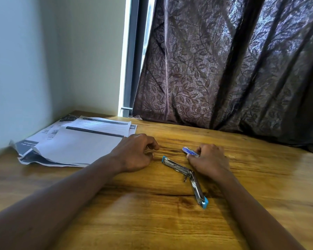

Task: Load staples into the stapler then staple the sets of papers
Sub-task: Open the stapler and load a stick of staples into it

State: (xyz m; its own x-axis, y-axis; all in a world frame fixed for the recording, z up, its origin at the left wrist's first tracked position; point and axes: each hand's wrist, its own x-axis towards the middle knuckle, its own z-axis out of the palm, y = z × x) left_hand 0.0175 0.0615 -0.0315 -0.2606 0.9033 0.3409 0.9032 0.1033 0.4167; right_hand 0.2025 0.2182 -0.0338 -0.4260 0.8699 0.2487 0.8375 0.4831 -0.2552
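Curtain [224,69] hung past both hands, not part of the job. Bench [152,222] carried everything, forearms lying along it.

Papers [83,147], a loose fanned stack, lay just outside the left hand [135,152], touching its wrist side. Likely parked there to wait until the stapler was loaded. Left hand rested on the bench with fingers loosely curled, gripping nothing, idle, probably ready to steady the stapler.

Stapler [197,188] lay on the bench between the two hands, nearer the right hand [210,159]. It was swung wide open into a V, hinge just beside the right wrist, one blue-tipped arm pointing toward the left hand and the other back toward the person. Judged opened that way to expose the staple channel for loading; loading not yet done, papers unstapled.

Staple box [189,151], small and blue and white, was pinched at the right hand's fingertips, poking out toward the left hand, above the stapler. Too small and blurred to tell whether it was open or what staples it held.
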